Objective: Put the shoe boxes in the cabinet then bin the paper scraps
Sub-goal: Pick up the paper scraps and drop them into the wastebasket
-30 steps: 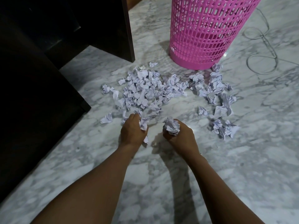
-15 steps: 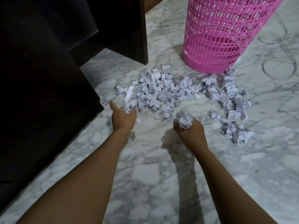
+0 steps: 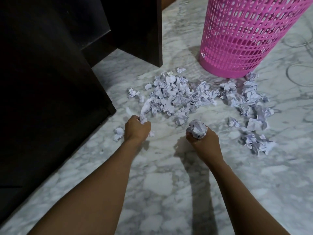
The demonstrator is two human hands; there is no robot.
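Observation:
Crumpled white paper scraps [image 3: 176, 94] lie in a loose heap on the marble floor, with more scraps [image 3: 250, 102] trailing to the right. My left hand [image 3: 136, 129] grips a long twisted scrap [image 3: 145, 109] at the heap's near left edge. My right hand [image 3: 201, 138] holds a ball of crumpled paper [image 3: 197, 128] just above the floor, in front of the heap. A pink mesh bin [image 3: 240, 39] stands upright behind the scraps at the top right. No shoe boxes are in view.
A dark cabinet [image 3: 50, 82] fills the left side, its corner close to my left hand. A dark open panel [image 3: 145, 31] stands behind the heap. A thin cable [image 3: 294, 72] loops on the floor right of the bin. One loose scrap [image 3: 118, 133] lies by the cabinet.
My left hand moved left along the heap's edge and closed on a long scrap. My right hand kept its paper ball. The view shifted, bringing the bin and cabinet closer.

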